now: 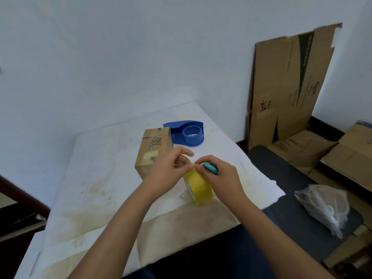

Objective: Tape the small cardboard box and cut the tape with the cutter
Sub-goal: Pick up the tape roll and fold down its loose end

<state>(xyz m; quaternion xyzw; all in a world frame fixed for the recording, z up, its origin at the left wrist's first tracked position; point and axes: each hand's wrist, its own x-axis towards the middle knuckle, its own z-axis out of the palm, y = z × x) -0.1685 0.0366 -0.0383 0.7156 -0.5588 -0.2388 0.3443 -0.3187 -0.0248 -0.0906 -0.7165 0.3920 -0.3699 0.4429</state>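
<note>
Yellow tape roll (199,188) stands on edge at 4 o'clock of the small cardboard box (154,151). Your left hand (171,170) pinches at the tape end; your right hand (218,173) pinches too, teal cutter (211,168) tucked in. Peel slowly, keep the roll steady.

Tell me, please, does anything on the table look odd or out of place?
Yes: the blue dispenser lies empty on its side behind the box, while the yellow tape roll stands loose on edge. The cloth is stained.
</note>
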